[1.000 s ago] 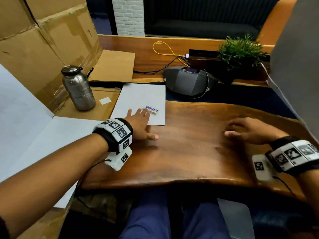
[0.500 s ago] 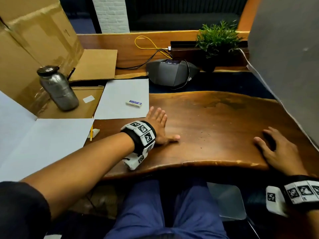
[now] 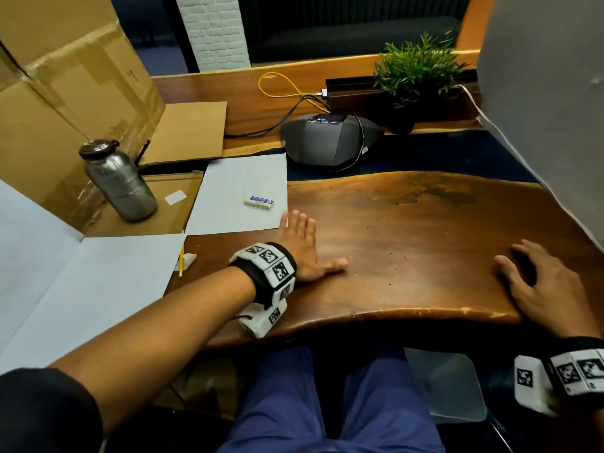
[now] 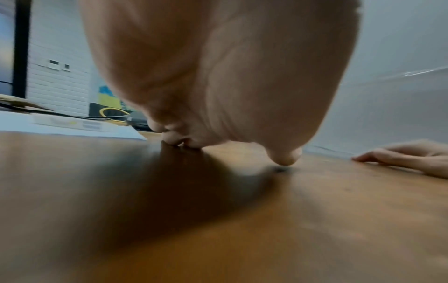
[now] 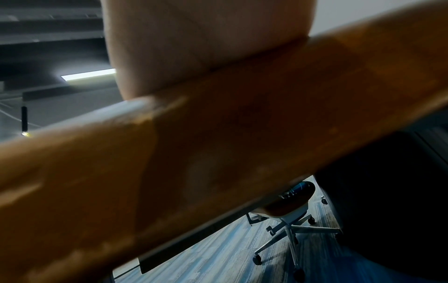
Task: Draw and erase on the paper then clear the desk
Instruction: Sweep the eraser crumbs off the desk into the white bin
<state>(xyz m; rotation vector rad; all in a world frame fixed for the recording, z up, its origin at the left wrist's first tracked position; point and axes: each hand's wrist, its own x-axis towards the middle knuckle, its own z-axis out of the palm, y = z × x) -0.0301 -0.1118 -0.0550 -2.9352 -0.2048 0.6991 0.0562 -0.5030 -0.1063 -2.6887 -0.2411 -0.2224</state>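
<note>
A white sheet of paper lies at the left of the wooden desk, with a white eraser on its right part. A yellow pencil sticks out from under a larger white sheet further left. My left hand lies flat and empty on the wood just right of the paper's near corner, fingers straight, thumb spread. My right hand rests palm down near the desk's front right edge, holding nothing. In the left wrist view the left hand touches the desk with its fingertips.
A steel bottle stands on flattened cardboard at the left. Cardboard boxes rise behind it. A grey conference speaker with cables and a potted plant sit at the back. A grey panel stands at the right.
My left hand slid off the paper, away from the eraser, onto bare wood. My right hand drew back to the front right edge of the desk. The view shifted left, showing the pencil.
</note>
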